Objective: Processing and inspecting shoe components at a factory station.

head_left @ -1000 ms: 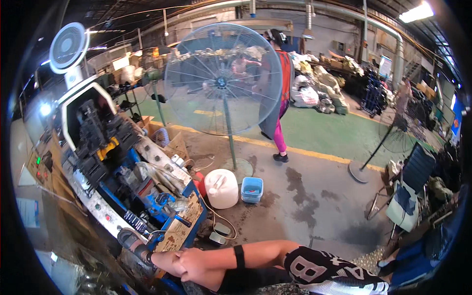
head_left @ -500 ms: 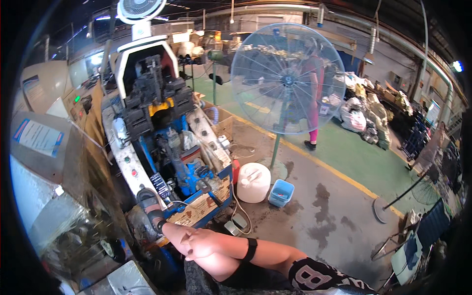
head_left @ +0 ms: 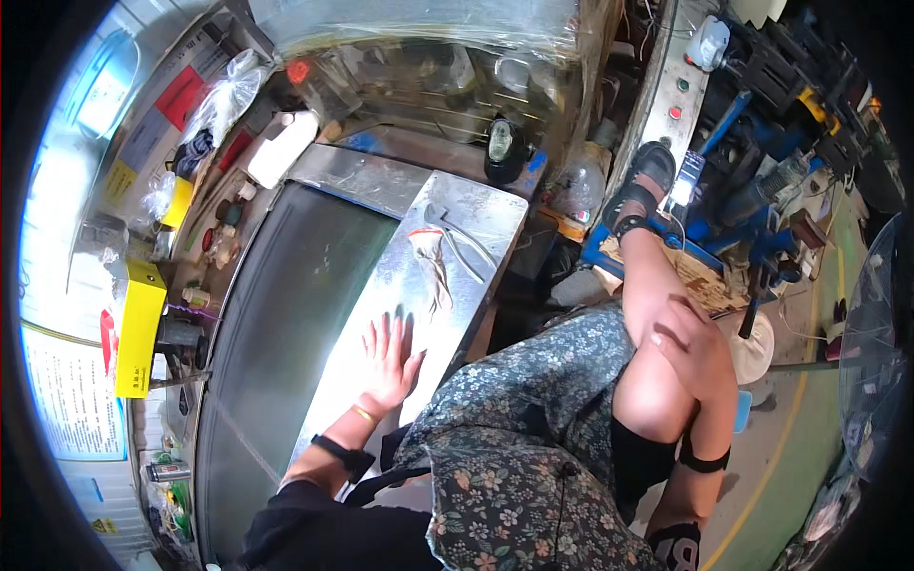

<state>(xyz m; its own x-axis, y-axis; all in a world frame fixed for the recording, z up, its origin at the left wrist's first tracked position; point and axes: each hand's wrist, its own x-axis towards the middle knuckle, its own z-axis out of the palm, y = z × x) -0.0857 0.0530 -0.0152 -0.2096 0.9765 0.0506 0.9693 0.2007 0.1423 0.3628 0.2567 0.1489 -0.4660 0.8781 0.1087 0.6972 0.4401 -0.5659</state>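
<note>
L hand point(head_left: 388, 360) lies flat, fingers spread, on the steel plate point(head_left: 433, 285), gripping nothing. R hand point(head_left: 697, 350) is open, cupped over the knee point(head_left: 647, 400), also empty. Pliers point(head_left: 457, 243) sit on the plate just beyond L fingertips, w/ a rag point(head_left: 430, 259) beside. To take them well: slide L hand fwd along the plate, grasp by handles.

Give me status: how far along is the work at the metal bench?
Nothing looks finished. Left hand lies flat and open on the shiny metal bench top; right hand rests on the raised knee. The pliers lie untouched further up the bench top, beyond the fingertips.
</note>
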